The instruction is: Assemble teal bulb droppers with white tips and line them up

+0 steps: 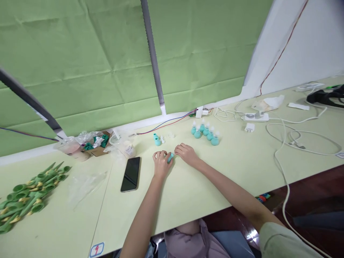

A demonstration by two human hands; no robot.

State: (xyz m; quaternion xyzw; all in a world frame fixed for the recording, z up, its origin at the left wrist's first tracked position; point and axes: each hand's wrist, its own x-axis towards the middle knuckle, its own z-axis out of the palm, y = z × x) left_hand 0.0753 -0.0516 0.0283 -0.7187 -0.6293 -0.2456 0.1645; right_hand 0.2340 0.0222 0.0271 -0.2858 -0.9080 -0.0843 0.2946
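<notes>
My left hand (161,164) is closed around a small turquoise bulb-shaped piece (171,157), which lies tilted with its narrow end toward my right hand. My right hand (186,154) pinches at that end; what its fingertips hold is too small to make out. Beyond my left hand stand two similar turquoise pieces (157,142) with open necks. Beside them lie small white parts (162,139) and paler translucent ones (171,135). Several turquoise bulbs with white tips (210,135) are grouped to the far right of my hands.
A black phone (130,174) lies left of my left hand. Behind it are a clear cup (128,148), a cardboard box (100,149) and plastic bags. Green tubular pieces (32,193) cover the left side. A power strip (256,117) and white cables (283,143) spread at right.
</notes>
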